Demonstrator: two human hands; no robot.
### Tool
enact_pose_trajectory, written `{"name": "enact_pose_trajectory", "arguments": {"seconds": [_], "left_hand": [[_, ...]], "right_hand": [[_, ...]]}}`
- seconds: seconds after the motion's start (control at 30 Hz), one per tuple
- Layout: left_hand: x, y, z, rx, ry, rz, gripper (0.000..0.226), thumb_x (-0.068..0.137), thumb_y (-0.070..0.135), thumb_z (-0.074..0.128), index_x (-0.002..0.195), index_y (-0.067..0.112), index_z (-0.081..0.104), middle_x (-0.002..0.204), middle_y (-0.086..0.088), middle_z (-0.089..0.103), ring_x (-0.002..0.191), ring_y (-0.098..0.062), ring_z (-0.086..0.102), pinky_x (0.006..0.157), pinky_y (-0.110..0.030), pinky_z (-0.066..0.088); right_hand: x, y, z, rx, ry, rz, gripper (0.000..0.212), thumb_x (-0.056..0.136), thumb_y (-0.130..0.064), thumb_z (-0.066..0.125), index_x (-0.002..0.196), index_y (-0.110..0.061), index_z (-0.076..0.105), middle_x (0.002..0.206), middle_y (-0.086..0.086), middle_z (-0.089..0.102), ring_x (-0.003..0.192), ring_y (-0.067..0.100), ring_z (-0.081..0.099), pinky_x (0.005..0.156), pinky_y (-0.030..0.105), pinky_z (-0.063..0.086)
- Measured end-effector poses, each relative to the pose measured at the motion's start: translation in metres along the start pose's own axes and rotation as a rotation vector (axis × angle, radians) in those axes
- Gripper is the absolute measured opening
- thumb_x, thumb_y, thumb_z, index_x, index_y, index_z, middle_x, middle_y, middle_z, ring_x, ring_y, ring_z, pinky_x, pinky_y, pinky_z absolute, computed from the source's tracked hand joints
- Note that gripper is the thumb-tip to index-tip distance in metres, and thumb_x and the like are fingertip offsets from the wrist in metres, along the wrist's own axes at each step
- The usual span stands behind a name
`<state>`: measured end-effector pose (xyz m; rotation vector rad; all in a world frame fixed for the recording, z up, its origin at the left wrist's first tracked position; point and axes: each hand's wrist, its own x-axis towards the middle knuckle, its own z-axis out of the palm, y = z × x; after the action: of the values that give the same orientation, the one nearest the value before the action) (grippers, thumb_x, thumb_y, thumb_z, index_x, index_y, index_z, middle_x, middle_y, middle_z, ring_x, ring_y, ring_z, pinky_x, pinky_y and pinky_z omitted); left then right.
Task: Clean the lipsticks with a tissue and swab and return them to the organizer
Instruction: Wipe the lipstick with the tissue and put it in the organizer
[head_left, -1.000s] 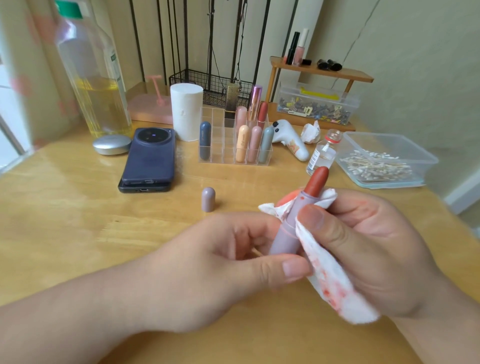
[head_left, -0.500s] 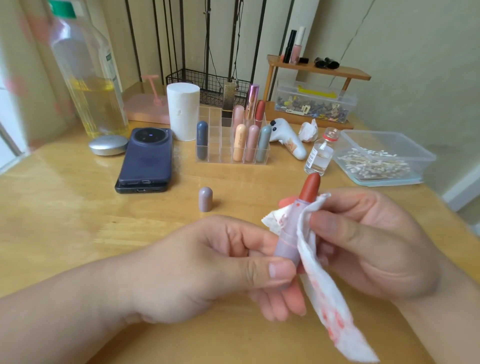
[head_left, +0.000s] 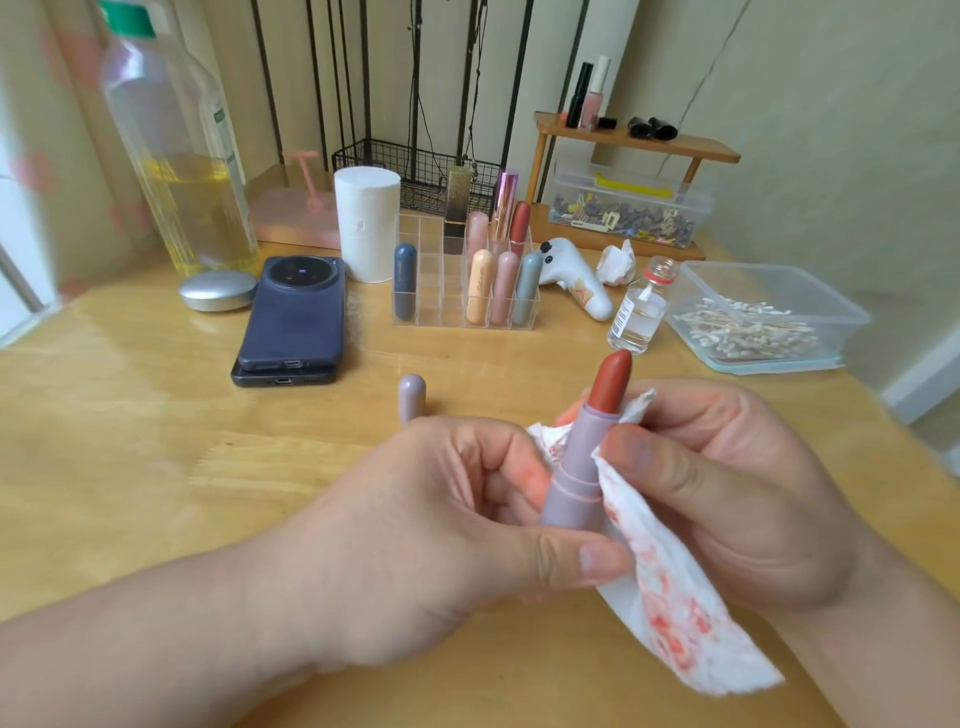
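Wipe-down is the step in hand, as my head camera sees it: my left hand (head_left: 457, 535) pinches the lilac lipstick (head_left: 574, 483) low on its tube between thumb and curled fingers, upright above the near middle of the table (head_left: 156, 415). My right hand (head_left: 727, 493) clamps the red-stained tissue (head_left: 680, 629) against the tube's side with thumb and fingers. The brick-red bullet (head_left: 613, 379) stands wound out, smooth and rounded, and pink smears ring the collar. Next, I judge, the collar wants one of the swabs (head_left: 748, 338) from the tub (head_left: 841, 312), then the cap (head_left: 412, 397) standing just beyond my left hand, then a free slot in the organizer (head_left: 426, 280).
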<state>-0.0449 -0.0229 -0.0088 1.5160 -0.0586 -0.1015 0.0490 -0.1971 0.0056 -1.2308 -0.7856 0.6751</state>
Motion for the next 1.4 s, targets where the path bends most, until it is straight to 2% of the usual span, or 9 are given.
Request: {"name": "enact_pose_trajectory", "arguments": {"seconds": [0.2, 0.33, 0.5, 0.63, 0.83, 1.0, 1.1, 1.27, 1.4], "left_hand": [[0.002, 0.002, -0.005, -0.149, -0.285, -0.016, 0.023, 0.095, 0.010, 0.062, 0.106, -0.010, 0.063, 0.089, -0.004, 0.071, 0.081, -0.020, 0.062, 0.076, -0.031, 0.056], [0.005, 0.001, -0.008, -0.207, -0.238, -0.006, 0.030, 0.092, 0.016, 0.060, 0.111, -0.005, 0.069, 0.090, -0.014, 0.073, 0.074, -0.022, 0.064, 0.074, -0.031, 0.055], [0.006, -0.002, -0.011, -0.152, -0.160, 0.062, 0.028, 0.089, 0.017, 0.068, 0.110, -0.003, 0.071, 0.101, -0.030, 0.071, 0.090, -0.063, 0.057, 0.092, -0.062, 0.049], [0.005, 0.000, -0.010, -0.080, -0.149, 0.060, 0.019, 0.091, 0.015, 0.068, 0.103, 0.003, 0.076, 0.080, -0.008, 0.074, 0.070, -0.022, 0.064, 0.074, -0.034, 0.055], [0.002, 0.003, -0.011, 0.124, -0.084, 0.078, 0.017, 0.084, 0.028, 0.071, 0.095, 0.019, 0.081, 0.081, -0.005, 0.075, 0.069, -0.018, 0.063, 0.073, -0.031, 0.054], [-0.005, 0.009, -0.004, 0.464, 0.102, 0.190, 0.015, 0.085, 0.049, 0.071, 0.099, 0.046, 0.077, 0.083, 0.017, 0.076, 0.077, -0.013, 0.070, 0.080, -0.016, 0.048], [-0.010, 0.011, -0.001, 0.598, 0.183, 0.214, 0.031, 0.078, 0.065, 0.062, 0.094, 0.043, 0.076, 0.065, 0.006, 0.068, 0.067, -0.024, 0.062, 0.071, -0.038, 0.052], [-0.003, 0.006, -0.009, 0.283, -0.080, 0.087, 0.019, 0.084, 0.037, 0.074, 0.092, 0.020, 0.077, 0.082, -0.019, 0.068, 0.066, -0.029, 0.060, 0.065, -0.040, 0.057], [0.002, 0.004, -0.008, 0.043, -0.240, 0.076, 0.010, 0.093, 0.022, 0.068, 0.094, 0.016, 0.076, 0.078, 0.004, 0.068, 0.071, -0.010, 0.059, 0.068, -0.026, 0.054]], "right_hand": [[0.000, -0.005, 0.001, 0.029, -0.042, 0.038, 0.032, 0.080, -0.031, 0.079, 0.092, -0.002, 0.070, 0.068, 0.022, 0.064, 0.052, 0.029, 0.061, 0.053, 0.035, 0.044], [0.003, -0.005, -0.006, 0.008, 0.005, 0.015, 0.029, 0.078, -0.029, 0.081, 0.088, -0.004, 0.072, 0.068, 0.013, 0.064, 0.055, 0.024, 0.054, 0.054, 0.030, 0.044], [0.004, -0.006, -0.003, 0.077, 0.089, -0.035, 0.013, 0.074, -0.020, 0.074, 0.079, -0.008, 0.076, 0.064, 0.001, 0.066, 0.052, 0.011, 0.051, 0.052, 0.020, 0.044], [0.002, -0.004, -0.002, 0.070, 0.137, -0.017, 0.009, 0.066, -0.021, 0.078, 0.073, -0.015, 0.076, 0.063, 0.005, 0.067, 0.047, 0.007, 0.056, 0.047, 0.017, 0.043], [0.003, 0.003, -0.003, 0.148, 0.110, -0.021, 0.025, 0.060, -0.026, 0.092, 0.074, -0.015, 0.074, 0.060, 0.007, 0.063, 0.049, 0.009, 0.057, 0.048, 0.019, 0.045], [0.005, 0.007, 0.000, 0.174, 0.086, -0.051, 0.022, 0.067, -0.022, 0.088, 0.080, -0.012, 0.073, 0.065, 0.008, 0.064, 0.055, 0.014, 0.058, 0.054, 0.022, 0.049], [0.007, 0.008, 0.002, 0.170, 0.056, -0.091, 0.017, 0.073, -0.020, 0.084, 0.085, -0.013, 0.074, 0.081, 0.006, 0.069, 0.067, 0.015, 0.063, 0.062, 0.024, 0.051], [0.006, 0.005, 0.002, 0.138, 0.090, -0.072, 0.016, 0.070, -0.013, 0.083, 0.079, -0.007, 0.071, 0.103, 0.019, 0.073, 0.089, 0.024, 0.071, 0.074, 0.030, 0.055], [0.005, 0.002, 0.003, 0.233, 0.063, -0.018, 0.013, 0.073, -0.003, 0.078, 0.079, 0.000, 0.067, 0.097, 0.027, 0.070, 0.078, 0.039, 0.070, 0.063, 0.047, 0.057]]}}
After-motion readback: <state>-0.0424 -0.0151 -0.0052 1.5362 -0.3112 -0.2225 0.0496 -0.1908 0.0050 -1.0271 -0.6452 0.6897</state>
